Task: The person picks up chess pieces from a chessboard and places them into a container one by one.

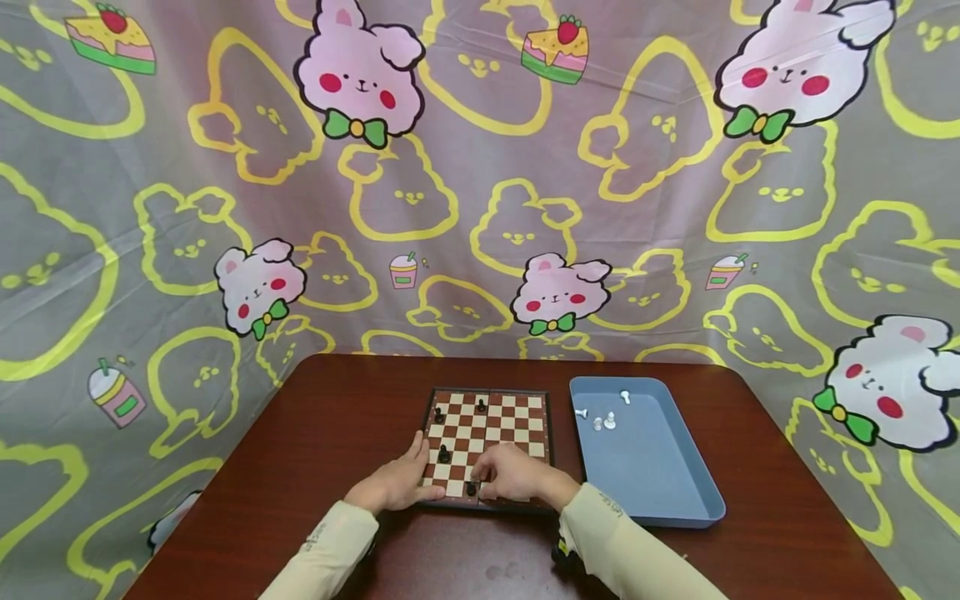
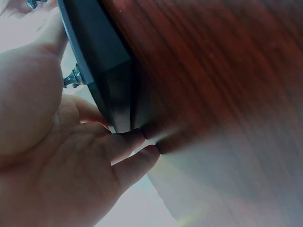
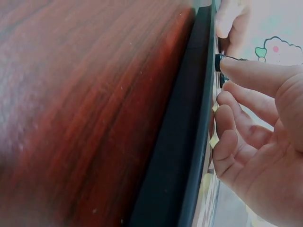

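A brown-and-cream chessboard lies on the table. My left hand rests at its front left corner, fingers extended along the left side and thumb over the front edge. In the left wrist view that hand touches the board's dark side. With thumb and forefinger, my right hand pinches a black chess piece on the front row. In the right wrist view the fingers partly hide this piece. Three other black chess pieces stand on the board: one near the left hand, two farther back.
To the right of the board sits a blue-grey tray. Several white chess pieces are in its back left part, some lying down. The dark wooden table reaches back to a patterned cloth hanging behind and at the sides.
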The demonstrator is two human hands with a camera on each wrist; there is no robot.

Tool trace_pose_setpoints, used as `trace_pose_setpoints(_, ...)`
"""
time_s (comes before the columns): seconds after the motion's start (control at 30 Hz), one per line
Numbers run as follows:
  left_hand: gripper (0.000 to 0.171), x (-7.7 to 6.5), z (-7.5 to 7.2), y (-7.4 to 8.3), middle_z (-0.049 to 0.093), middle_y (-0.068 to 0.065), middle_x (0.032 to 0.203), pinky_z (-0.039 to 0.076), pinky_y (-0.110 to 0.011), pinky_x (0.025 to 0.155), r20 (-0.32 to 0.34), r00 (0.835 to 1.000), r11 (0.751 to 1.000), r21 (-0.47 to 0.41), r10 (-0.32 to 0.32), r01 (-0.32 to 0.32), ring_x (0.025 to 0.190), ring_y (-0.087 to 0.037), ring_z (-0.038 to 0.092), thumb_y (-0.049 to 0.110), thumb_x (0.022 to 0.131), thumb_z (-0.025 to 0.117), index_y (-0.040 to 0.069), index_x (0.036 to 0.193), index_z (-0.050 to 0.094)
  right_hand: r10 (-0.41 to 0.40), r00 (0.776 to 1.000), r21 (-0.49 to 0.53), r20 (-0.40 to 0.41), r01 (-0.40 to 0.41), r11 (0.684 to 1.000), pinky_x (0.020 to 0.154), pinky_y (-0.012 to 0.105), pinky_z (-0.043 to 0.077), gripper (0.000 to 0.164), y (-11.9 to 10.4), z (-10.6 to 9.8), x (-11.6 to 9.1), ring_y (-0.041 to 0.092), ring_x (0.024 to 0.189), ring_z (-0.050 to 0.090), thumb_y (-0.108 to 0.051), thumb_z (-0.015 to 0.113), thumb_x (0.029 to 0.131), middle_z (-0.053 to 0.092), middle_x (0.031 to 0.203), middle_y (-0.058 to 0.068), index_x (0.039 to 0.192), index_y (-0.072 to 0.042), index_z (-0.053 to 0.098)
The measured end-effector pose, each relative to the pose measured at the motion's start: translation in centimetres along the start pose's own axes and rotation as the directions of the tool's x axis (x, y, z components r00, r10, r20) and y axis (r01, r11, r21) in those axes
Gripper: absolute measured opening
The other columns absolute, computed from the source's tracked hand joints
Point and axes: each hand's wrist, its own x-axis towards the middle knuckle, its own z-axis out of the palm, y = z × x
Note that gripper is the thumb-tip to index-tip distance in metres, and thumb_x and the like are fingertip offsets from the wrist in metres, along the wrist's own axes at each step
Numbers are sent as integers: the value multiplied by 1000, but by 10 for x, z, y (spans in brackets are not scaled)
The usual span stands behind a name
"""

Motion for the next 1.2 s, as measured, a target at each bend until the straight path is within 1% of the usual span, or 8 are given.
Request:
trace_pose_setpoints(0.1, 96, 0, 0, 0, 8, -31, 151, 43, -47, 93, 1, 1000, 1000, 0, -5, 5, 122, -42, 44, 50, 86, 63, -13, 144, 21, -14, 1000, -12, 1, 14, 1000, 64, 21, 47, 19, -1, 2, 1, 0, 72, 55, -12, 75, 80, 63, 84, -11, 99, -11, 73)
trace_pose_setpoints(0.3, 96, 0, -1, 1, 8, -31, 152, 43, -47, 91, 2, 1000, 1000, 2, -7, 7, 121, -42, 46, 51, 86, 63, -13, 144, 22, -15, 1000, -30, 1, 15, 999, 65, 21, 47, 16, -3, 4, 3, -1, 73, 55, -12, 74, 81, 63, 83, -12, 97, -13, 73)
trace_pose_setpoints(0.6, 96, 0, 1, 0, 9, -31, 151, 44, -47, 91, -5, 1000, 1000, 2, -1, 1, 121, -42, 46, 51, 85, 63, -14, 143, 22, -42, 999, -49, 0, 42, 998, 64, 19, 47, 13, 0, 7, 6, -2, 71, 55, -12, 73, 81, 63, 81, -14, 94, -14, 74)
trace_pose_setpoints(0.87, 96, -1, 1, -1, 9, -32, 151, 43, -48, 92, -9, 1000, 1000, 4, 3, -3, 122, -43, 45, 51, 85, 63, -14, 143, 22, -55, 998, -45, 3, 55, 997, 63, 18, 47, 13, 2, 10, 6, -2, 70, 55, -11, 74, 81, 63, 82, -14, 93, -14, 75)
trace_pose_setpoints(1.2, 96, 0, 1, -1, 8, -30, 152, 44, -47, 91, -5, 1000, 1000, 9, -6, 6, 120, -42, 47, 52, 85, 62, -13, 144, 22, -94, 996, -99, -7, 93, 991, 64, 17, 45, 13, 1, 11, 7, -3, 72, 54, -15, 76, 80, 63, 81, -14, 93, -15, 75)
